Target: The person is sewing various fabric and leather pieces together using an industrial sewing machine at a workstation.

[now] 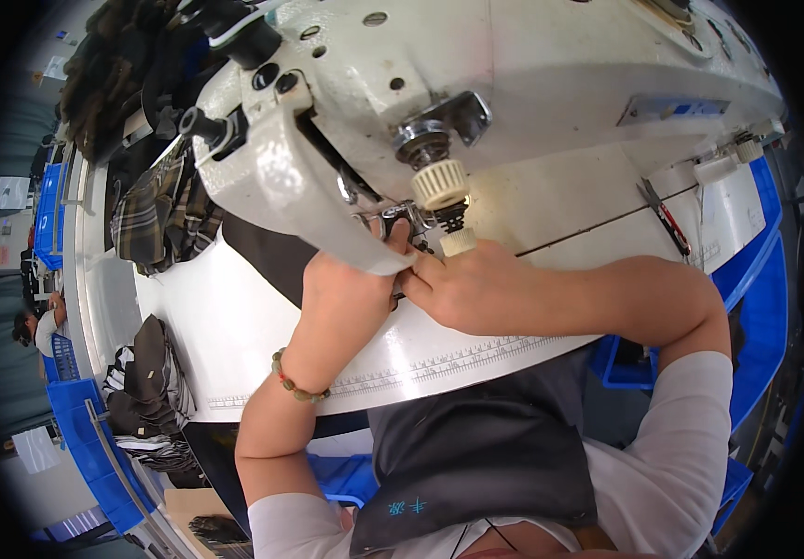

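Head view, and both hands are right in close under the sewing machine, left hand and right hand all but meeting beside the lower end of its curved white cover. Here's the relation that counts: the dark cloth lies to the left of the fingers, its visible stretch slanting from upper left down toward the left wrist. That makes the left hand clearly the nearer one, its wrist side just beside the cloth's edge, while the right hand comes across from the other side. How far the cloth runs beneath the hands, I can't tell; they and the cover hide it.

Fingers now! The left ones are bent, one tip up against the shiny metal parts below the machine head. The right ones curl inward, tips close to the left hand. Whether either is pinching anything, I can't say from this angle.

And the cloth itself: flat on the white table, near black, plain, no pattern to be seen, with a straight diagonal edge standing out sharply against that bright surface.
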